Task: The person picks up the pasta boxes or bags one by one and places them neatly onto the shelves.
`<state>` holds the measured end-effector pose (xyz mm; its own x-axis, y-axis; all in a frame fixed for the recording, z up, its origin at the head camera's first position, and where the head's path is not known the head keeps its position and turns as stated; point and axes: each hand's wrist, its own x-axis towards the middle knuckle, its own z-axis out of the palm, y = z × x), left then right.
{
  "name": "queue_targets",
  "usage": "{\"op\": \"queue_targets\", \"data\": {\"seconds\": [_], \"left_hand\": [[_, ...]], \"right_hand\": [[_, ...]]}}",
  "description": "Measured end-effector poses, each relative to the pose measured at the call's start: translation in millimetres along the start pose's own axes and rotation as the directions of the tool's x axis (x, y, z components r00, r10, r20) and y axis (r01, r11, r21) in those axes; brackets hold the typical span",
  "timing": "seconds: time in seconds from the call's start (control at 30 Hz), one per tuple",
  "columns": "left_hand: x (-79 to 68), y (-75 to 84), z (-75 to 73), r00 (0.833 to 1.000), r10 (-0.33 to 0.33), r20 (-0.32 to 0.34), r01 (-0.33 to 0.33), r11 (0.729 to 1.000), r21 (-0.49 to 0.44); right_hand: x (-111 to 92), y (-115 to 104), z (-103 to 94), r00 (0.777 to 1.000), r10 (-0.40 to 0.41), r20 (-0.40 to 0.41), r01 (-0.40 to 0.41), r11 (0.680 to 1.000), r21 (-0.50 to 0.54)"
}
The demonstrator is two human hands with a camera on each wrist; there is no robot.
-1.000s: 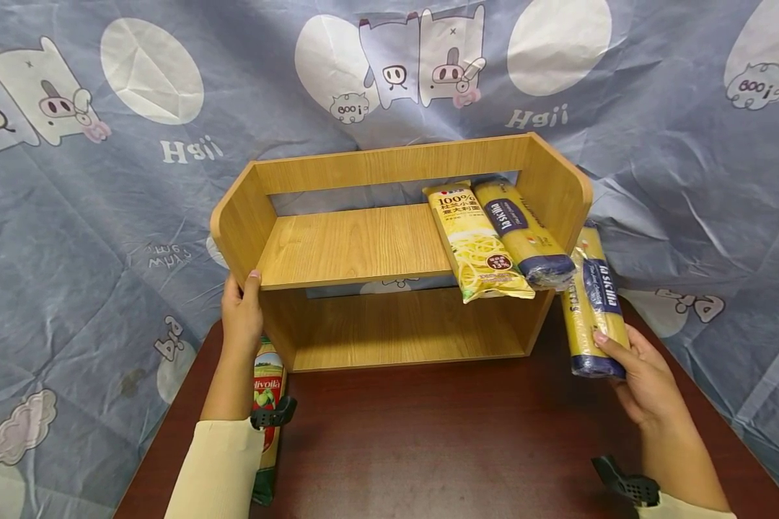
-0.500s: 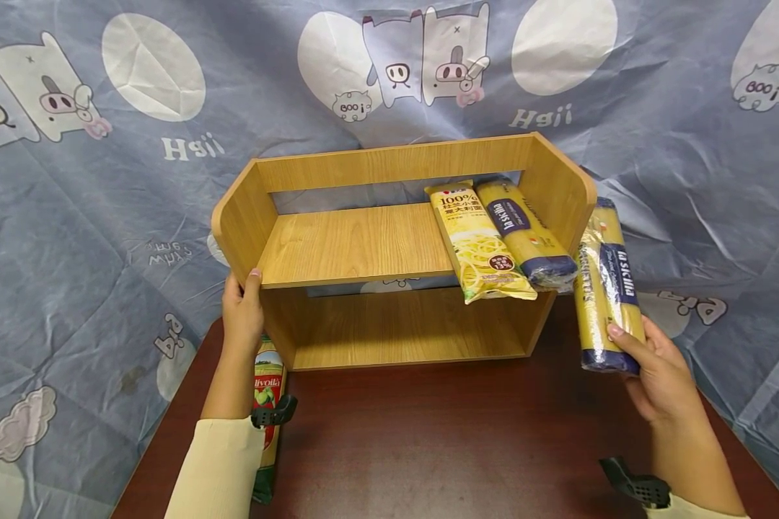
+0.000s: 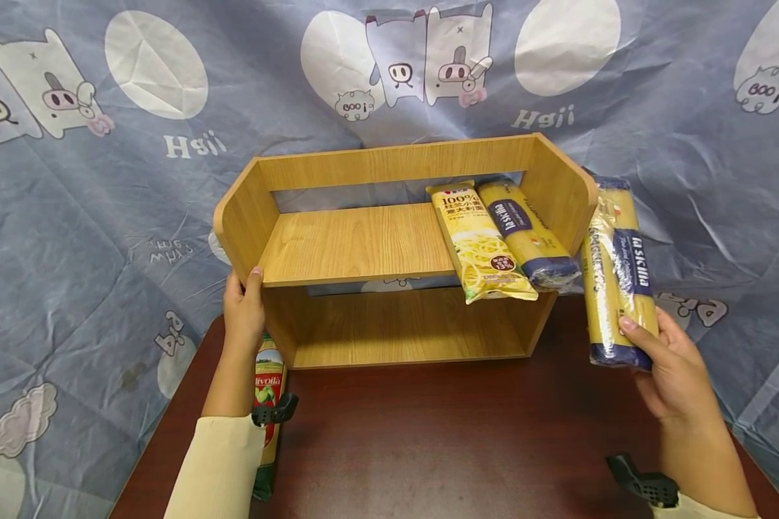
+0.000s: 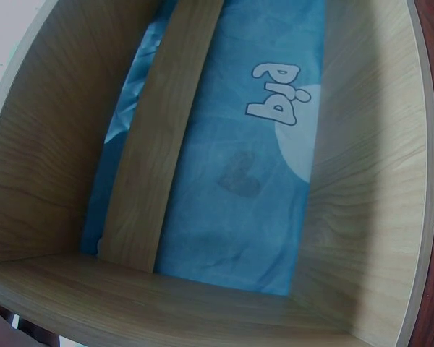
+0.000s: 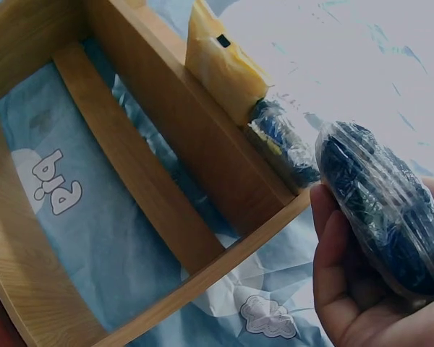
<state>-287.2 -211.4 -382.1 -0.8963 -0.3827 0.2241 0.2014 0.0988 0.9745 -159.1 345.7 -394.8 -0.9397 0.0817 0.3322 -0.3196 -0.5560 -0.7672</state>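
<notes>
A two-tier wooden shelf [image 3: 350,241] stands on the dark red table. My left hand [image 3: 243,306] grips its left side panel at the level of the upper board, thumb toward the front edge. To the right of the shelf, my right hand [image 3: 671,353] holds a yellow and navy pack of spaghetti [image 3: 617,270] by its lower end. In the right wrist view the clear-wrapped end of this spaghetti pack [image 5: 380,206] rests between fingers and thumb. On the upper board a pale yellow noodle packet [image 3: 480,241] lies beside a matching spaghetti pack [image 3: 526,231].
A green and red packet [image 3: 269,382] lies at the shelf's left, partly behind my left forearm. The lower compartment [image 3: 402,328] opens toward me. Printed blue-grey cloth [image 3: 130,180] hangs behind and around the table [image 3: 428,440].
My right hand has carried the spaghetti pack right and slightly upward, away from the shelf's right panel. My left hand stays on the left panel.
</notes>
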Motion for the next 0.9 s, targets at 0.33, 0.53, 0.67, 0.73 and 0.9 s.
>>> {"op": "queue_targets", "data": {"seconds": [0.33,0.53,0.67,0.73,0.9], "left_hand": [[-2.0,-0.7,-0.7,1.0,0.023,0.013,-0.023,1.0,0.017],[0.0,-1.1,0.0,0.999,0.032,0.009,-0.032,0.999,0.004],[0.0,-0.2,0.1,1.0,0.025,0.005,-0.025,1.0,0.001],[-0.3,0.5,0.1,1.0,0.02,0.005,-0.02,1.0,-0.006],[-0.6,1.5,0.1,1.0,0.007,0.011,-0.007,1.0,-0.015]], "right_hand": [[-1.4,-6.1,10.7,0.995,-0.09,0.034,0.088,0.994,0.059],[-0.7,-11.2,16.8,0.99,-0.12,0.079,0.109,0.986,0.127],[-0.9,-13.8,20.2,0.988,-0.128,0.087,0.114,0.982,0.148],[-1.5,-14.8,21.8,0.988,-0.13,0.083,0.116,0.98,0.159],[-2.4,-16.1,25.7,0.986,-0.139,0.087,0.123,0.977,0.173]]}}
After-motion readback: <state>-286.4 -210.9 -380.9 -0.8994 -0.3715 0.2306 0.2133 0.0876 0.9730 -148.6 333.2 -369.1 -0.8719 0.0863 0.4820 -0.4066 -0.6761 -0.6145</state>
